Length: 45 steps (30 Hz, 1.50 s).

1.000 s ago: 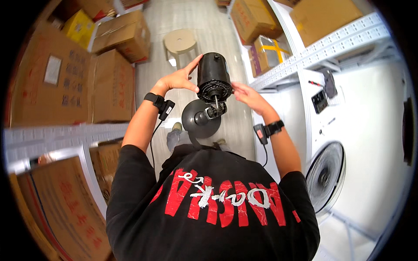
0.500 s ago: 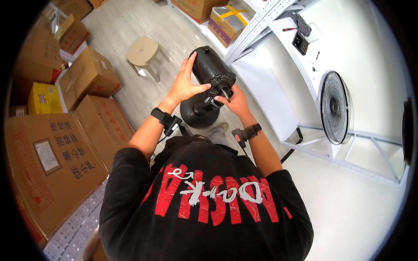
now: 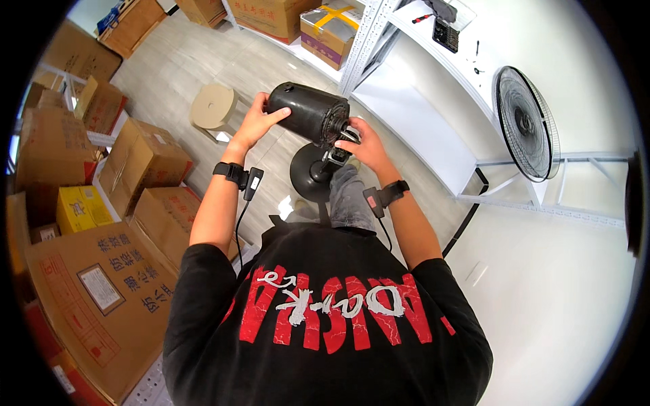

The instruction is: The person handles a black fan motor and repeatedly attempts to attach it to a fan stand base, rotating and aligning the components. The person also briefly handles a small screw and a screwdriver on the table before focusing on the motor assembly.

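Far left of the grip: stacked brown cardboard boxes [image 3: 101,284], the nearest bearing a pale rectangular label and dark printing, cut off by the dark rim. Between them a small yellow box [image 3: 82,208], partly hidden by its neighbours. Closer in, beyond the left wrist, a round beige stool [image 3: 214,106] on the grey floor.

Left hand [image 3: 257,123] wrapped over the rear end of the black fan motor housing [image 3: 308,111], thumb on top, fingers curled out of sight behind. Housing held up in front of the chest, lying roughly level, above a round black base [image 3: 310,177] that is half covered by a knee and the hands. Right hand [image 3: 362,143] closed on the front end of the housing, where a small metal part shows; exact hold there hard to make out.

Beyond the grip, a purple-and-tan carton with yellow tape [image 3: 330,30] under white shelving. Right of the grip, a round black fan grille [image 3: 526,124] leaning upright against the white shelf frame [image 3: 542,203]; small dark items on the top shelf too small to tell.
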Tool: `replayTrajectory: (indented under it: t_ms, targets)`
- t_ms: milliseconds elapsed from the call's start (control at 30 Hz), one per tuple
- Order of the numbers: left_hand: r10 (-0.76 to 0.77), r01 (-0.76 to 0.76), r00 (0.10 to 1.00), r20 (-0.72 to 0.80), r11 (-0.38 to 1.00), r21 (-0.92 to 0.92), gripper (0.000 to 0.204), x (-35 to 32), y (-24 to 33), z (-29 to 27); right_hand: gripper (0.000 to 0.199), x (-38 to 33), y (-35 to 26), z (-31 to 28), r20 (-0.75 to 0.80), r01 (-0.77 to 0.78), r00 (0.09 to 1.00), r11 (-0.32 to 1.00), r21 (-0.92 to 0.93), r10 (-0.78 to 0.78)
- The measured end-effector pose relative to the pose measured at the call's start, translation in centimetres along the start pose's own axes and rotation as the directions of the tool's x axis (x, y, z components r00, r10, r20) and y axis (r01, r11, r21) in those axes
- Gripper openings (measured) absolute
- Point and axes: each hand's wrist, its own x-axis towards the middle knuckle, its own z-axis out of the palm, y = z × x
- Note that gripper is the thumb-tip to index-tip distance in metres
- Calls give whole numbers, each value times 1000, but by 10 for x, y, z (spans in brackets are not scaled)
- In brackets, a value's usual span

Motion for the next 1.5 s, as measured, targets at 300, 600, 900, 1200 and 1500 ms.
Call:
replayTrajectory:
  t_ms: [300,600,900,1200,1500]
  targets:
    - [-182,231,972,148,856,-463,62,6,3,14,99,-13,-8,3,75,39,996,982,186,-54]
    - [-214,152,976,-43,810,-566,57,-34,-8,29,69,-13,-22,-6,-72,210,974,975,-74,-216]
    - [-168,113,982,-88,890,-441,60,-64,9,34,40,-25,-15,4,-82,297,951,954,-35,-298]
    - [-216,160,968,-130,925,-345,65,-86,23,38,42,-17,-22,-9,67,258,965,962,-84,-253]
    - [-268,201,950,-160,917,-343,70,-96,26,44,46,-10,-18,-10,94,271,961,957,-108,-262]
